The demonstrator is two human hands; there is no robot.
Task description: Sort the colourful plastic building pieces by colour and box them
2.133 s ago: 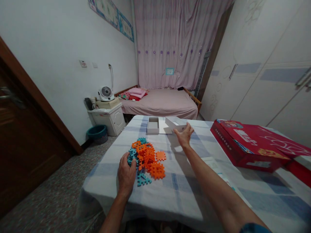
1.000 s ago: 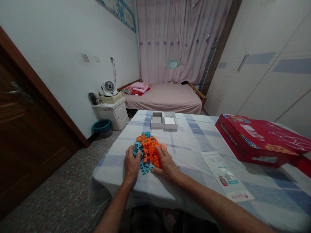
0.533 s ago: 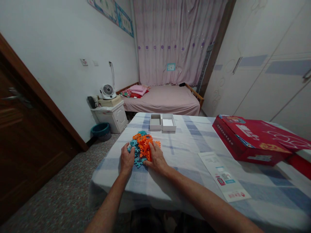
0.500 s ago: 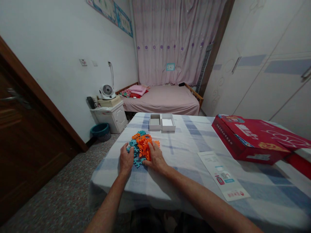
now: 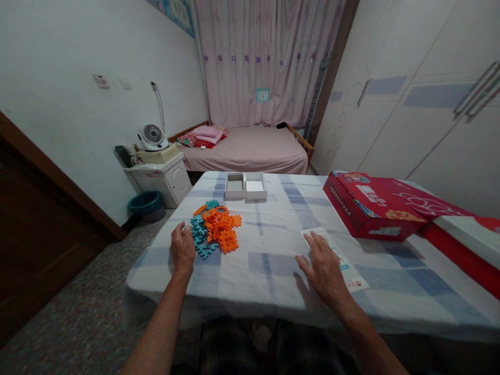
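Observation:
A heaped pile of orange and teal interlocking plastic puzzle pieces (image 5: 216,224) lies on the left part of the table. Just to its left is my left hand (image 5: 183,247), fingers loosely bent, with nothing seen in it. Further right, my right hand (image 5: 323,263) is over a printed paper leaflet (image 5: 353,278) with its fingers spread. It covers much of the leaflet, and a shadow falls on the cloth beside it. I cannot tell whether the fingertips touch the paper.
Two shallow white box halves (image 5: 255,194) stand side by side beyond the pile. A large red box (image 5: 363,208) takes up the table's right side. The table wears a blue and white checked cloth (image 5: 269,234). Behind it is a bed (image 5: 258,148); a teal bin (image 5: 146,204) stands on the floor.
My right hand has left the pile and moved right to the leaflet. My left hand has drawn slightly away from the pieces. The whole view has shifted a little.

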